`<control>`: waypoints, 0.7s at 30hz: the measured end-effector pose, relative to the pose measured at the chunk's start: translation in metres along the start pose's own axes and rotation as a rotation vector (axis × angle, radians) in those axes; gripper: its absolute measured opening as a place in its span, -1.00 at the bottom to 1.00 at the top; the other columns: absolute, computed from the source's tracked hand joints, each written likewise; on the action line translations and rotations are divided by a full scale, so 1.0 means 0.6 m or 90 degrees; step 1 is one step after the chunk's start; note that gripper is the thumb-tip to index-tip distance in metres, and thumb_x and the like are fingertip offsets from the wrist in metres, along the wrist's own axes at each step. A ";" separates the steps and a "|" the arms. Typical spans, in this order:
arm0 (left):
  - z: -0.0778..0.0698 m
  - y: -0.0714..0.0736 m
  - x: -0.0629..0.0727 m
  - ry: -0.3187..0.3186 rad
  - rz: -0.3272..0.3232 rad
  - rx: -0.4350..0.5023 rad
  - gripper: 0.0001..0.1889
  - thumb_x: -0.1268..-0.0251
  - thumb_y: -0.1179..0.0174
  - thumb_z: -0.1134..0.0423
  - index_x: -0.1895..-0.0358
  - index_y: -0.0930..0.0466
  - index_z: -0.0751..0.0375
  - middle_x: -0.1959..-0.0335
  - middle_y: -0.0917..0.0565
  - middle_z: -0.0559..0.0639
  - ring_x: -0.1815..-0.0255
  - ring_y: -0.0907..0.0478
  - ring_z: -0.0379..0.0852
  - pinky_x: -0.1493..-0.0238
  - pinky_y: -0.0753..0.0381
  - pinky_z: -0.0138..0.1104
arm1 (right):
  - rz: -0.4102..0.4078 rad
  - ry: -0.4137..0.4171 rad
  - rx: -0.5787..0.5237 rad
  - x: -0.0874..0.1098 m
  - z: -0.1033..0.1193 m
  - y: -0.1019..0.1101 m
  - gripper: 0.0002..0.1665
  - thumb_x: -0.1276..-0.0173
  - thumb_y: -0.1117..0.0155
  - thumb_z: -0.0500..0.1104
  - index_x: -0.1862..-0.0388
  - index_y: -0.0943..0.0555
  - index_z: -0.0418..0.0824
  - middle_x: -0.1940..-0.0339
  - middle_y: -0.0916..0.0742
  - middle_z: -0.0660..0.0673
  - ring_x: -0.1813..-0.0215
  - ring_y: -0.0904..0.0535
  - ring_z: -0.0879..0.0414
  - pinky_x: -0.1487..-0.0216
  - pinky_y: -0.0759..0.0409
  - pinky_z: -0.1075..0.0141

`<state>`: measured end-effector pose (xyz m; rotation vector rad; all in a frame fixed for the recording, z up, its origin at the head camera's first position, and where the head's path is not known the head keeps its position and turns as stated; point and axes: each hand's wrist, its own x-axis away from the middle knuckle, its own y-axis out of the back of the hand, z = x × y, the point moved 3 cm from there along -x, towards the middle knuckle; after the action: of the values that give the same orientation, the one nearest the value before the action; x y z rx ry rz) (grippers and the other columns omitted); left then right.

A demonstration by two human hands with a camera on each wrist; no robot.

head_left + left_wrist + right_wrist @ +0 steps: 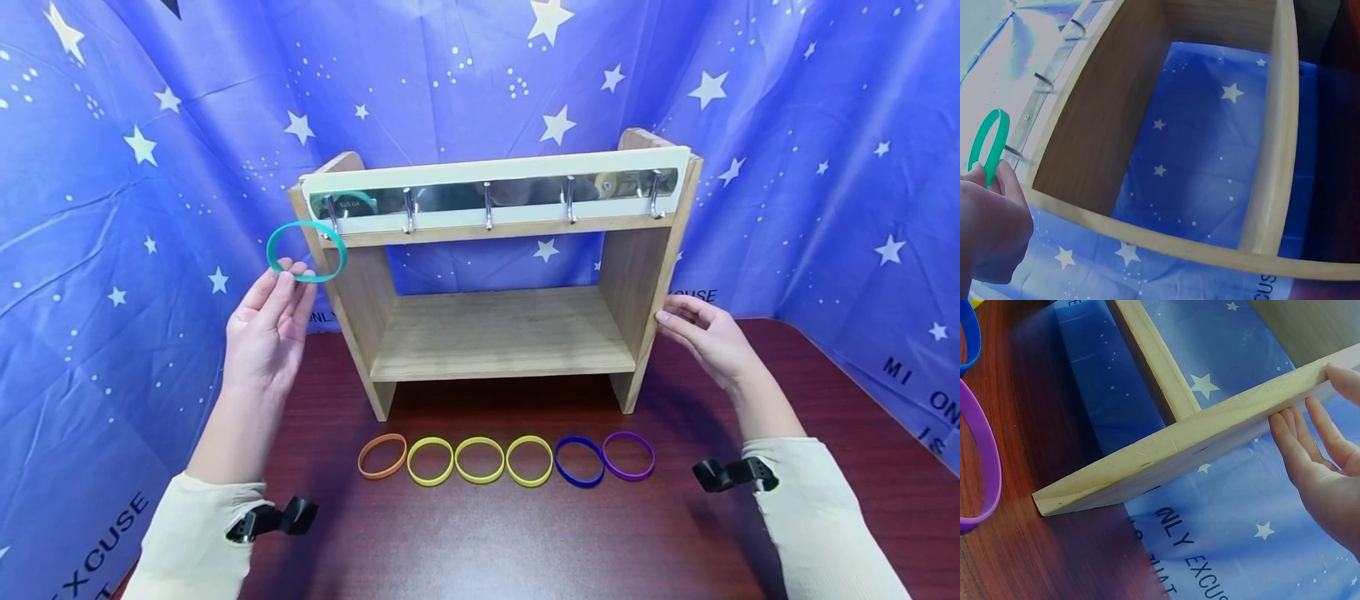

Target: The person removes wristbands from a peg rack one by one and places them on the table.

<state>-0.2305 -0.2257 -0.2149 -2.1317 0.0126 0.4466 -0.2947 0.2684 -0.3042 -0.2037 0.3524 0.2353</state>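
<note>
My left hand (264, 337) pinches the lower edge of a teal silicone wristband (343, 252) between thumb and fingers. The band stands up in front of the rack's left end, close to the leftmost metal hook (332, 215); in the left wrist view the green band (1002, 130) rises above my fingertips beside that hook (1014, 151). My right hand (705, 337) rests its fingertips on the right side panel (651, 308) of the wooden rack. Seen from the right wrist, its fingers (1294, 440) lie fairly straight against the panel's outer face, thumb at the front edge.
On the table (487, 533), in front of the rack, lies a row of wristbands: an orange one (362, 467), several yellow ones (480, 481), a blue one (579, 483) and a purple one (630, 477). More hooks (487, 207) line the rack's top bar. A starry curtain (465, 92) hangs behind.
</note>
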 end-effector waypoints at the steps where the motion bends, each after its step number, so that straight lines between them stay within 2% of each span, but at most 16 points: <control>1: -0.001 0.003 0.001 0.004 0.007 0.005 -0.84 -0.28 -0.09 0.55 0.18 -0.67 0.45 0.33 -0.76 0.23 0.21 -0.75 -0.02 0.07 -0.76 -0.28 | 0.000 0.000 -0.001 0.000 0.000 0.000 -0.68 -0.37 -0.08 -0.45 0.11 -0.60 -0.07 0.20 -0.65 0.07 0.14 -0.63 0.32 0.03 -0.67 0.56; 6: -0.005 0.014 0.007 0.028 0.045 0.016 -0.81 -0.34 -0.03 0.54 0.15 -0.65 0.45 0.30 -0.75 0.23 0.18 -0.73 0.00 0.03 -0.75 -0.29 | 0.003 0.004 -0.011 0.000 -0.002 0.000 -0.68 -0.37 -0.07 -0.46 0.11 -0.60 -0.09 0.20 -0.65 0.06 0.14 -0.64 0.32 0.02 -0.67 0.55; 13: -0.009 0.030 0.016 0.063 0.065 -0.007 -0.78 -0.38 0.03 0.53 0.13 -0.65 0.46 0.27 -0.75 0.23 0.18 -0.73 -0.01 0.04 -0.76 -0.30 | 0.002 0.011 -0.011 0.000 -0.002 -0.001 -0.68 -0.37 -0.07 -0.46 0.11 -0.60 -0.09 0.21 -0.65 0.06 0.14 -0.63 0.32 0.03 -0.67 0.56; 17: -0.011 0.040 0.019 0.066 0.083 -0.024 -0.76 -0.39 0.05 0.54 0.13 -0.64 0.47 0.27 -0.74 0.24 0.18 -0.73 0.00 0.01 -0.75 -0.30 | 0.001 0.012 -0.013 0.001 -0.001 -0.002 -0.67 -0.37 -0.07 -0.46 0.12 -0.60 -0.09 0.21 -0.65 0.06 0.14 -0.63 0.32 0.04 -0.67 0.56; 21: -0.012 0.048 0.021 0.075 0.098 -0.012 -0.75 -0.41 0.09 0.55 0.11 -0.63 0.50 0.26 -0.73 0.27 0.17 -0.73 0.04 0.00 -0.74 -0.27 | 0.005 0.014 -0.019 0.000 -0.001 -0.003 -0.67 -0.37 -0.06 -0.47 0.12 -0.61 -0.09 0.21 -0.66 0.06 0.14 -0.64 0.31 0.04 -0.67 0.56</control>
<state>-0.2217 -0.2461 -0.2385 -2.1814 0.2429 0.4110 -0.2941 0.2663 -0.3047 -0.2345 0.3724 0.2469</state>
